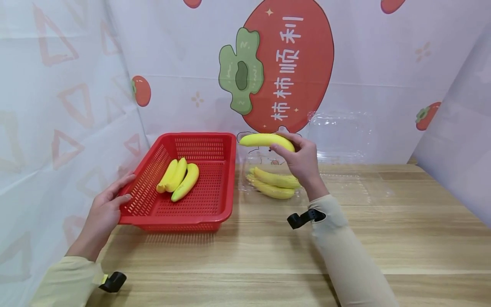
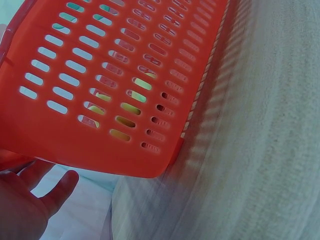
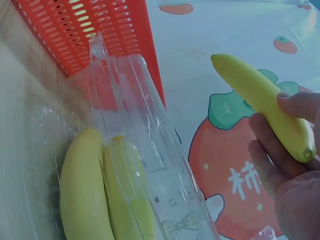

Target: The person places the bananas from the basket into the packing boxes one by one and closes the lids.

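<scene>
My right hand point(image 1: 303, 160) pinches a yellow banana point(image 1: 264, 140) between thumb and fingers, held above a clear plastic clamshell box point(image 1: 245, 181). Inside that box lie two more bananas point(image 3: 85, 185) side by side; its lid point(image 1: 339, 134) stands raised behind. At the left, my left hand point(image 1: 107, 207) holds the side rim of a red plastic basket point(image 1: 226, 204), thumb and fingers at its edge. Three bananas point(image 1: 186, 183) lie in the basket, toward its left side. In the left wrist view, the left hand point(image 2: 25, 200) is partly cut off, with some fingers behind the rim.
The basket and box stand beside each other on a wood-grain table point(image 1: 261, 260). A white cloth backdrop point(image 1: 172, 51) with printed persimmons hangs behind, and pale cloth point(image 1: 69, 106) closes off the left side. Each wrist carries a small black camera point(image 1: 303, 218).
</scene>
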Demonstrator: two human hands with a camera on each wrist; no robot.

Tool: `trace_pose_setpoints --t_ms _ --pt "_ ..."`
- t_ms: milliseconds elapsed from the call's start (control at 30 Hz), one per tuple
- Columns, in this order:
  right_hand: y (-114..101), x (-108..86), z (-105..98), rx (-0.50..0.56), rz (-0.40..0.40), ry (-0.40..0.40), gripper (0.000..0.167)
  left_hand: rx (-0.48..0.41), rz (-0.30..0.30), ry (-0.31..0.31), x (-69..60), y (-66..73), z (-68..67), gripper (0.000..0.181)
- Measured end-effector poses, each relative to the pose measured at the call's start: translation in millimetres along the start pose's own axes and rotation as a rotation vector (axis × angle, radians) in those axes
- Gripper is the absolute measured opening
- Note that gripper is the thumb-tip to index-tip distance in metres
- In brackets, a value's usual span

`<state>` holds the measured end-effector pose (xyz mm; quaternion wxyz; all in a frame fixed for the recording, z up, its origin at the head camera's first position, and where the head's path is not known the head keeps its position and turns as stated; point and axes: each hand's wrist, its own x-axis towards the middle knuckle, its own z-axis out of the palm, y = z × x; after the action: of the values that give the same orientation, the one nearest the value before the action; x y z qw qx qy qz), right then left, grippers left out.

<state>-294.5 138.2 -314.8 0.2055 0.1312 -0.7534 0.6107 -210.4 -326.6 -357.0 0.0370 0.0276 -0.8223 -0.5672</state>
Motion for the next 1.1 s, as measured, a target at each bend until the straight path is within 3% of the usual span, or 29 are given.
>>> trace_pose_setpoints --t_ms 267,833,1100 --pt "4.8 -1.9 -23.5 -0.031 -0.008 0.048 0.045 0.001 -0.014 -0.007 -0.3 -0.9 0.3 0.056" --pt "6.2 -9.9 -76.0 -0.12 -0.01 0.145 0.048 0.038 0.018 0.001 0.1 -0.2 -1.3 0.055" --pt "10.1 -13.3 -103.4 -0.155 0.029 0.191 0.048 -0.041 0.011 -0.002 0.7 -2.4 -2.4 0.053"
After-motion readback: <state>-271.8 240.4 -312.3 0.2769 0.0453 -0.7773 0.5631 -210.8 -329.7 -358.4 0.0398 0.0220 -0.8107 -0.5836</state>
